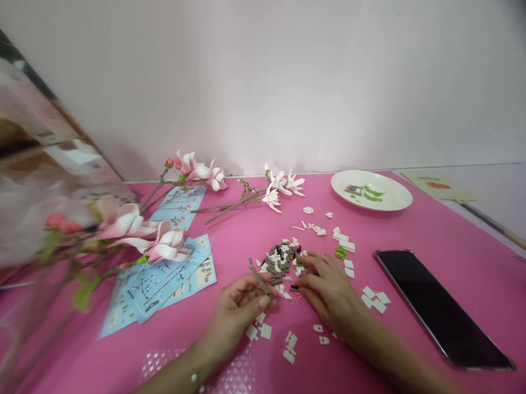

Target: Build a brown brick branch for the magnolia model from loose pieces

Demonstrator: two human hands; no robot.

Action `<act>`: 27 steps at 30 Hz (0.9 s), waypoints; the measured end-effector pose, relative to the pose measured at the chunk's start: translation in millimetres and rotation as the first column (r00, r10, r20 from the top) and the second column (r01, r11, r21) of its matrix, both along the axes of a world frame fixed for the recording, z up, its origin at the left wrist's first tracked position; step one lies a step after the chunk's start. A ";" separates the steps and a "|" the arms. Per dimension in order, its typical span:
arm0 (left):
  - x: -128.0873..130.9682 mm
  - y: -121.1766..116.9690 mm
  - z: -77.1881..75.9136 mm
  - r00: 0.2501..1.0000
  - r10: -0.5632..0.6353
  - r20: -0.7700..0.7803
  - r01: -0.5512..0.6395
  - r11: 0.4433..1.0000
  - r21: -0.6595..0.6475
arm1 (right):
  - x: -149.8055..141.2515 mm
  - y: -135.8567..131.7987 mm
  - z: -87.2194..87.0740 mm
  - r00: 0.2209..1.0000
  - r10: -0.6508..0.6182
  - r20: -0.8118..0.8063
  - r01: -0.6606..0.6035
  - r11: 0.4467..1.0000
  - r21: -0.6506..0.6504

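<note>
My left hand (pixel 245 299) pinches a thin grey-brown stem piece (pixel 260 281), tilted up and away to the left, just in front of a pile of small building pieces (pixel 281 259). Brown, white and black pieces make up this pile, with a few green ones. At its right side is my right hand (pixel 330 281), palm down, with its fingers bent and apart and their tips among the pieces. A small dark piece (pixel 295 288) lies at one fingertip; I see nothing gripped there. Flat white pieces (pixel 264 330) lie below my left hand.
Blue instruction sheets (pixel 175 282) and pink flower stems (pixel 164 242) are on the left. White flower stems (pixel 275 190) lie behind the pile. A plate (pixel 402 198) with green pieces stands back right. A phone (pixel 442 311) lies right, near several white tiles (pixel 375 299). Bubble wrap (pixel 231 384) is in front.
</note>
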State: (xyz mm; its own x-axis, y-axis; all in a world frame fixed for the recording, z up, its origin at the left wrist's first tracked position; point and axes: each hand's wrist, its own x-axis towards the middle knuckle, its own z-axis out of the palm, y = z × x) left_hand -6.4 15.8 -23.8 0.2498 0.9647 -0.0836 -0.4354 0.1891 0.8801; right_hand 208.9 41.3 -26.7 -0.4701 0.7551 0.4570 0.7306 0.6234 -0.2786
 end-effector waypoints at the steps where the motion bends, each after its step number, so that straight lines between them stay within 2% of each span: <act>1: 0.1 -0.2 1.1 1.000 -0.001 -0.001 0.001 1.000 0.002 | 0.0 0.1 -0.7 1.000 0.001 0.003 -0.001 1.000 0.002; 7: 0.9 -2.6 5.7 0.999 -0.001 -0.040 0.001 1.000 0.005 | -0.5 -4.5 6.4 0.999 0.000 -0.036 0.001 1.000 0.025; 10: 1.8 -4.4 5.2 0.999 -0.009 -0.044 0.009 1.000 -0.012 | -4.3 -12.3 17.4 0.995 0.057 -0.082 -0.051 0.995 0.083; 14: 3.9 -6.1 5.0 0.998 -0.039 -0.051 0.038 0.999 -0.017 | -10.3 -22.0 27.4 0.983 0.159 -0.089 -0.153 0.985 0.077; 18: 6.7 -8.0 8.0 0.995 -0.048 -0.092 0.050 0.998 0.022 | -12.8 -25.8 27.6 0.968 0.231 -0.095 -0.225 0.972 0.067; 27: 8.7 -12.5 8.3 0.987 -0.082 -0.138 0.088 0.996 0.034 | -16.3 -29.9 28.8 0.968 0.232 -0.095 -0.226 0.972 0.070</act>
State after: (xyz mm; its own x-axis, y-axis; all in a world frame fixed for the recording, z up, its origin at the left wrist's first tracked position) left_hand 2.3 3.3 -15.5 0.3197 0.9438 -0.0840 -0.2946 0.1833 0.9379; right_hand 192.6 11.4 2.1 -0.5758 0.6035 0.5515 0.5362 0.7880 -0.3024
